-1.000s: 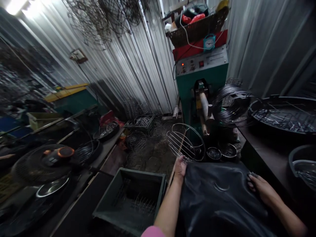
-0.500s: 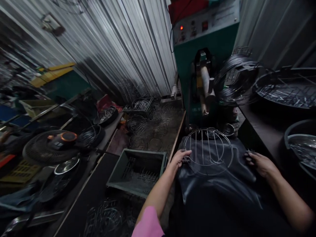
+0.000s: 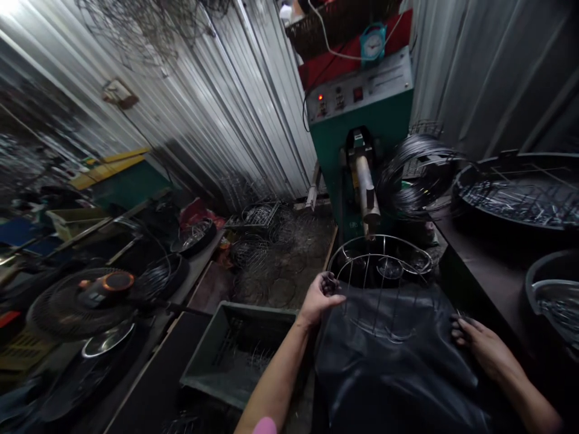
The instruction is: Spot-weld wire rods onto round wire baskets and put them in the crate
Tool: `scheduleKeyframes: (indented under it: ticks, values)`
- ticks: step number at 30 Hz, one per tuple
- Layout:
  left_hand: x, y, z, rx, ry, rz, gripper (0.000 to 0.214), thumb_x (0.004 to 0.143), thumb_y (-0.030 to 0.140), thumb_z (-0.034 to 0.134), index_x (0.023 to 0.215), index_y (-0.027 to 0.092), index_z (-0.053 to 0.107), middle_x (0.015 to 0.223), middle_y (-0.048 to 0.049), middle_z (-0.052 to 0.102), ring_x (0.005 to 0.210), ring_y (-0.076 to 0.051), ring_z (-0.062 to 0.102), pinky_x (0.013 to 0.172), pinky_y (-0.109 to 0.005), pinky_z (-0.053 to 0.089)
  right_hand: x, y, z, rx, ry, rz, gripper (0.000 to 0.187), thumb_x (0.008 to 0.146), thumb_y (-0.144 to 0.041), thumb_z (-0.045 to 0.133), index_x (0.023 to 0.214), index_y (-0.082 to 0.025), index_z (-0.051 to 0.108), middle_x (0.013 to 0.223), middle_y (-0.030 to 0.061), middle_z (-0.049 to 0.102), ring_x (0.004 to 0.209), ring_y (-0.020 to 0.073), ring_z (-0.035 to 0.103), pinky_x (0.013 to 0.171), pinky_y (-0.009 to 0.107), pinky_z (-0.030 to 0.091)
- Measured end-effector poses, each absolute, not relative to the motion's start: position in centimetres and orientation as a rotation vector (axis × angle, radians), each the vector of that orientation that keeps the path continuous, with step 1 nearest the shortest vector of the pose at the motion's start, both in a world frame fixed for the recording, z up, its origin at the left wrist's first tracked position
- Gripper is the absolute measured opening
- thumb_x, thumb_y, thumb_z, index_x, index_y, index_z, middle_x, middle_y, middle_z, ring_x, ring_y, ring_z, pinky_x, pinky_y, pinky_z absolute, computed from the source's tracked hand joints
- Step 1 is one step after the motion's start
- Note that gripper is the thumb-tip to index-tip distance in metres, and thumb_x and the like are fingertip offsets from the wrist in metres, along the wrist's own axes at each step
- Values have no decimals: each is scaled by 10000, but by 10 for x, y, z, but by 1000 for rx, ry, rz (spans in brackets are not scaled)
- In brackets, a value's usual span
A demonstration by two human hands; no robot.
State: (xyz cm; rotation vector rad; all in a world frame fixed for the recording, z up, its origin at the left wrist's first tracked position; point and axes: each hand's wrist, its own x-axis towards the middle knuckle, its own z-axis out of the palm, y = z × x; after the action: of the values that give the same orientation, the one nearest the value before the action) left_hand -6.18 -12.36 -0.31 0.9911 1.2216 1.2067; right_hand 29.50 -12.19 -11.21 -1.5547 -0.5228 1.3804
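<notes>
Dim around my fingers; bright glow upper left, glare streaking corrugated wall, shadow below right-hand desk, left edge blurred.

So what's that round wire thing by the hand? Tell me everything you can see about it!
The round wire rack looks like thin, silvery metal. It has a big curved hoop, a second curve inside, and several thin bars running across. You can see right through its gaps. The left hand grips its left edge, holding it above the shiny black covering. Its near part is hard to see against the black, so I can't tell whether they touch.
</notes>
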Motion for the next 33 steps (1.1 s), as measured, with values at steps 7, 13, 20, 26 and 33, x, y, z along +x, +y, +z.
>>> scheduleKeyframes:
  ticks: [7, 13, 20, 26, 33]
  values:
    - [-85, -67, 8, 1662, 1379, 1309, 699, 523, 195, 793, 1129, 180, 445, 1035, -64, 588, 961, -184, 583, 912, -339, 451, 299, -121, -117, -1496, -355, 1466, 169, 609, -136, 637, 777, -137, 633, 604, 32, 592, 494, 108, 532, 399, 151, 462]
    - [-102, -40, -48, 1881, 1611, 1062, 661, 519, 195, 766, 1110, 181, 470, 1023, -55, 608, 963, -208, 596, 918, -371, 452, 300, -120, -118, -1498, -324, 1462, 140, 614, -141, 648, 752, -132, 633, 596, 26, 582, 476, 103, 522, 380, 155, 453]
    - [-112, -34, -84, 1735, 1587, 1179, 703, 541, 242, 768, 1148, 175, 420, 1073, -80, 597, 1010, -209, 589, 938, -375, 445, 300, -117, -121, -1507, -334, 1464, 160, 611, -149, 667, 767, -132, 632, 602, 20, 577, 470, 98, 521, 378, 152, 452]
    - [-109, -31, -94, 1627, 1516, 1293, 676, 530, 198, 762, 1113, 178, 422, 1072, -76, 585, 1030, -202, 576, 970, -387, 418, 301, -117, -125, -1504, -349, 1463, 125, 641, -122, 647, 764, -138, 630, 610, 19, 585, 482, 99, 528, 381, 149, 456]
    - [-98, -22, -109, 1359, 1375, 1350, 685, 501, 186, 795, 1078, 172, 427, 1012, -70, 584, 983, -188, 582, 904, -357, 448, 298, -116, -120, -1525, -357, 1446, 123, 639, -114, 647, 759, -131, 628, 611, 24, 585, 468, 97, 529, 380, 146, 456]
